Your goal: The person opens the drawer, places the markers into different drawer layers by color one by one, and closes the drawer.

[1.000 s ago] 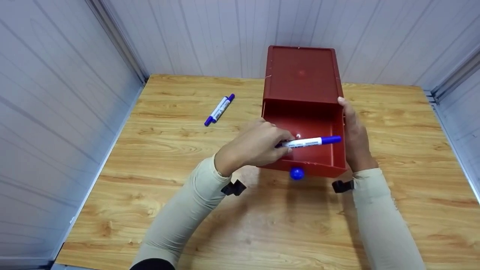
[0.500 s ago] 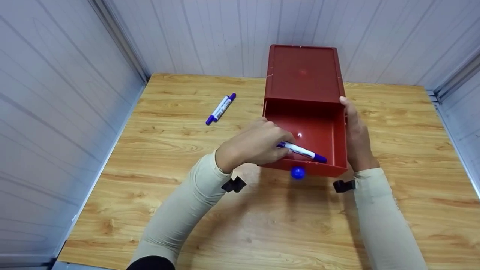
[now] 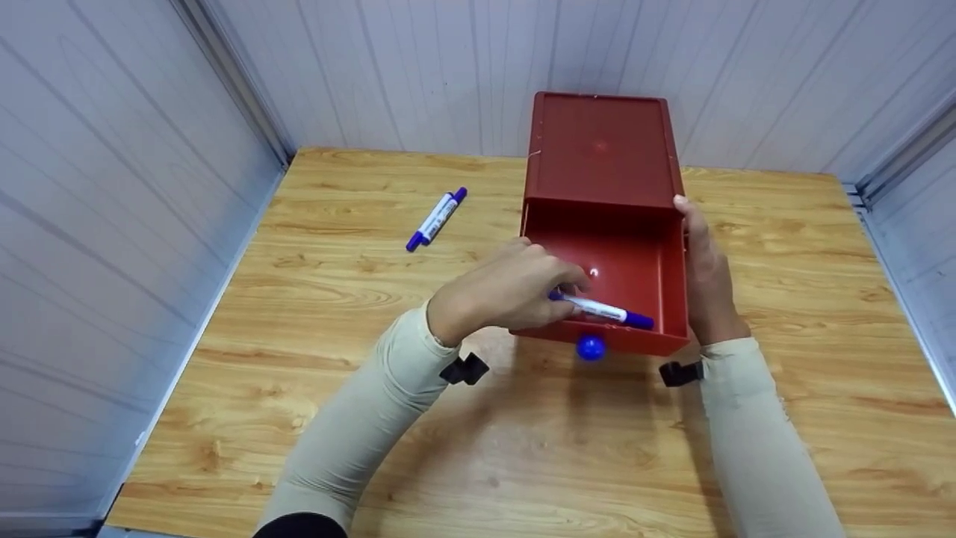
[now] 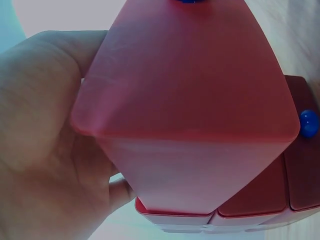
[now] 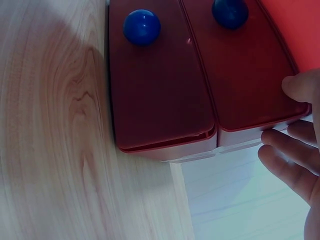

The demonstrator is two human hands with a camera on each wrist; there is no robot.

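Note:
A dark red drawer unit (image 3: 601, 146) stands near the back wall, its top drawer (image 3: 627, 254) pulled out. Inside that drawer, a white marker with blue-purple caps (image 3: 601, 308) lies slanted near the front wall. My left hand (image 3: 515, 288) reaches over the drawer's left side, index finger and thumb parted around the marker's left end; some fingertips are hidden. In the left wrist view this hand (image 4: 40, 115) sits beside the drawer. My right hand (image 3: 709, 276) rests against the unit's right side; in the right wrist view its thumb (image 5: 300, 87) touches a closed drawer front (image 5: 250, 75).
Left of the unit, markers with blue-purple caps (image 3: 437, 219) lie side by side on the wooden table (image 3: 336, 329). A blue knob (image 3: 591, 347) sticks out from the pulled drawer's front. Pale panel walls (image 3: 418, 75) enclose the table at the back and sides.
The marker has swung from level above the drawer to slanting down inside it, its right end nearer the front wall. The left index finger has lifted slightly off it. The right hand stays put.

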